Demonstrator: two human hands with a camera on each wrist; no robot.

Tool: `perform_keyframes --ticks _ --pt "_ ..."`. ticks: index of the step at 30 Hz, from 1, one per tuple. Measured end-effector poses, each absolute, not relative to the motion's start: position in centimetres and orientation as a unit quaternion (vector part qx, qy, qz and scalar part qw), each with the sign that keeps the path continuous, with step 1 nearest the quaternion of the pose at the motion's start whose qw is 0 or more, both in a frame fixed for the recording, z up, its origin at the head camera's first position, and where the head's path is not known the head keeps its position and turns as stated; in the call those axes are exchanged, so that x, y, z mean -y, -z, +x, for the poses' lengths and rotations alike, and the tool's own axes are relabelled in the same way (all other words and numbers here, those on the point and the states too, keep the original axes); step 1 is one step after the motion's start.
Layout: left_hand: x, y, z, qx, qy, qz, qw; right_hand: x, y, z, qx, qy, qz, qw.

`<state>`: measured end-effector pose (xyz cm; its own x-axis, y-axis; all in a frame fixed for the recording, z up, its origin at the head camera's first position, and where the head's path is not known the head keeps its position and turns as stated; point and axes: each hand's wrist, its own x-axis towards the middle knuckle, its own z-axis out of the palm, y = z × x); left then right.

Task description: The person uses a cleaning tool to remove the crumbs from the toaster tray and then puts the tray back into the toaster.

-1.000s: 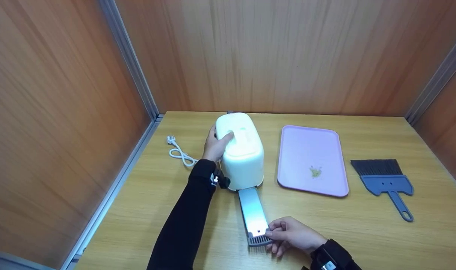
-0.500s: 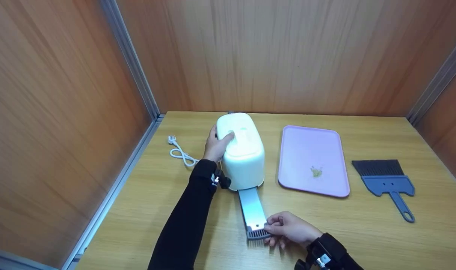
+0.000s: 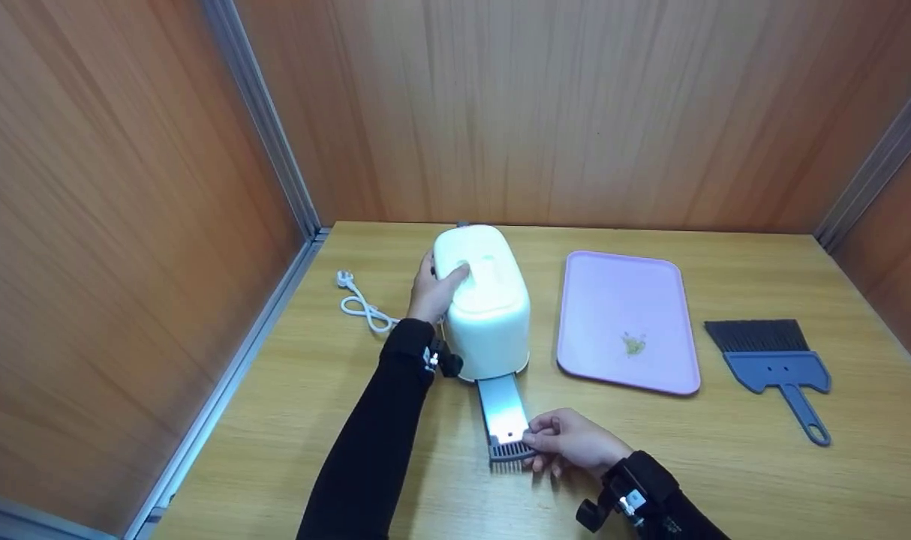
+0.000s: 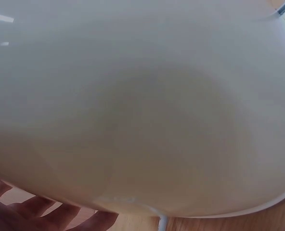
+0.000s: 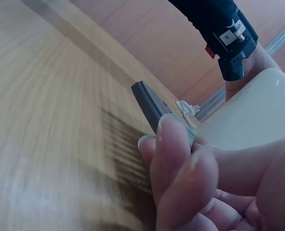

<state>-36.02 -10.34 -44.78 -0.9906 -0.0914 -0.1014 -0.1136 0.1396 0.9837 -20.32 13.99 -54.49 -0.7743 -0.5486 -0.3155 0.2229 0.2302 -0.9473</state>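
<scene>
A cream-white toaster with a rounded lid-like top stands left of the middle of the table. My left hand grips its left side, thumb on top and fingers down the side; in the left wrist view its white wall fills most of the picture. From the toaster's near end sticks out a metal crumb tray with a slotted grey end. My right hand pinches the right corner of that grey end between thumb and fingers. The crumb tray's inner part is hidden inside the toaster.
A pink tray with a small heap of crumbs lies to the right. Farther right is a blue hand brush with black bristles. A white cord with plug lies left of the toaster. Wooden walls enclose the table.
My right hand has moved away from me, and the crumb tray has slid farther into the toaster. The left hand and the toaster stay in place.
</scene>
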Motion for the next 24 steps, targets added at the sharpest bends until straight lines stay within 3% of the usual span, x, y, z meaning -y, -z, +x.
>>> perform_keyframes --ticks 13,24 --pt "10.1 45.1 -35.8 -0.759 -0.649 -0.043 -0.024 -13.4 54.4 -21.4 -0.711 0.621 -0.093 0.316" --pt "9.9 44.8 -35.9 -0.761 -0.647 -0.053 0.001 -13.2 54.1 -22.8 -0.726 0.608 -0.064 0.314"
